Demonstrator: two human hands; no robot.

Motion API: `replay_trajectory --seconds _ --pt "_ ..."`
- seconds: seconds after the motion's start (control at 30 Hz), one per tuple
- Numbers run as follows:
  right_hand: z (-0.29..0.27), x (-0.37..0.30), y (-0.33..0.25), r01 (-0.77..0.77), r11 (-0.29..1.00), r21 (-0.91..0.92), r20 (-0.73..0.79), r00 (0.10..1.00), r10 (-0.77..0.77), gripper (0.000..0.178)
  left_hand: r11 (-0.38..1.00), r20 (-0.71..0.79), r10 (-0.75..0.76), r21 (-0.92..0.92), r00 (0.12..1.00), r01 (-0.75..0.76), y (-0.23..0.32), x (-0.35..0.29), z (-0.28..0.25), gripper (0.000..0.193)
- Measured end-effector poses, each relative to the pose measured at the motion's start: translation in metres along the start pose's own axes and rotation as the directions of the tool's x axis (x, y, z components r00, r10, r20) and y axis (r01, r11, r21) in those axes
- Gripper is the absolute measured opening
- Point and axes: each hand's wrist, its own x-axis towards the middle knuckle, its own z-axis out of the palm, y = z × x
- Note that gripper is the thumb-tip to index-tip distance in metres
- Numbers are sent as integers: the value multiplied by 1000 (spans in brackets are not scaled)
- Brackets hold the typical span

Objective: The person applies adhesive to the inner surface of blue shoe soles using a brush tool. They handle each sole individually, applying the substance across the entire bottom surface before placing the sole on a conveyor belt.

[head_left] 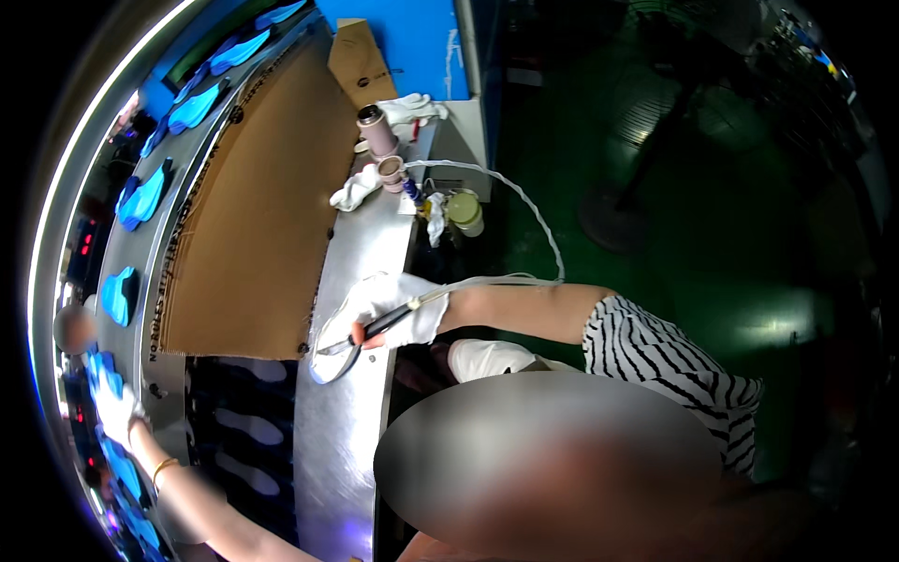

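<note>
My right hand, in a white glove with some bare fingertips, is over the near metal ledge. It is closed round a slim corded tool with a dark grip, a thin tip and a pale cable running back over my forearm. Beneath the tip is a pale, blue-edged flat piece, partly hidden by the glove. At far left my left hand, also white-gloved, reaches onto the conveyor, against a blue shoe-shaped piece. Its fingers are too small and blurred to make out.
A large cardboard sheet covers much of the bench beside the conveyor. Dark sole-shaped forms show below it. A pink thermos, a cup and a green-lidded jar stand near the ledge's far end.
</note>
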Motion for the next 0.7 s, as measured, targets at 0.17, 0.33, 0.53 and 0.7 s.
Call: replay_trajectory --seconds 0.17,0.33,0.53,0.7 --pt "13 -4 -2 36 996 83 30 999 -38 14 993 -64 92 86 994 -87 18 -34 -33 51" --pt "9 -12 -17 80 989 126 55 995 -87 16 969 -116 219 142 969 -203 47 -107 -65 47" --pt "7 -15 -35 9 975 222 137 990 -41 15 897 -146 435 157 889 -413 127 -247 -119 41" --pt "33 -13 -7 -105 927 361 170 984 45 12 866 122 490 -182 863 -466 169 -368 -94 37"
